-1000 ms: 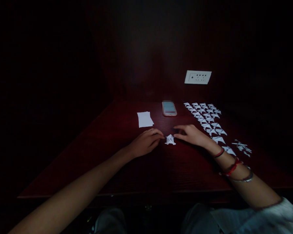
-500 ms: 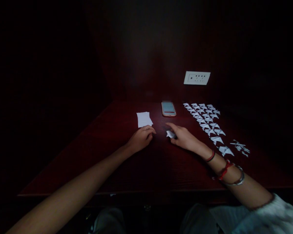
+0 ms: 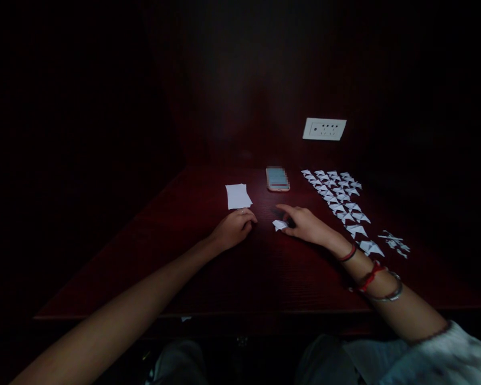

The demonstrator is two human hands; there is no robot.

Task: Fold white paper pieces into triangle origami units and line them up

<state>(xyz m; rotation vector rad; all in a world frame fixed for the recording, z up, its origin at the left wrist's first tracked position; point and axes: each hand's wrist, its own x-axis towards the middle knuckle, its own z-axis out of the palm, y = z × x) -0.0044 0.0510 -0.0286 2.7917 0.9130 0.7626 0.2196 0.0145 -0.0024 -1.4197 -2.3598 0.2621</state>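
A small folded white paper figure (image 3: 279, 225) is at the fingers of my right hand (image 3: 307, 225). Thumb and bent fingers close on its right end, while the index finger stretches out above it. Over at the left, my left hand (image 3: 233, 229) rests on the table with its fingers curled in, and no object shows in them. A ring is on one of its fingers. Just beyond its knuckles lies a stack of square white paper sheets (image 3: 238, 196).
Rows of similar folded paper figures (image 3: 336, 207) run down the table's right side. Beside them are thin paper scraps (image 3: 395, 243). A phone (image 3: 278, 180) lies at the back of the dark red table (image 3: 176, 214). A socket plate (image 3: 324, 129) is on the wall.
My right hand has shifted slightly to the right, and more of the folded paper figure shows past its fingers. My left hand has hardly moved.
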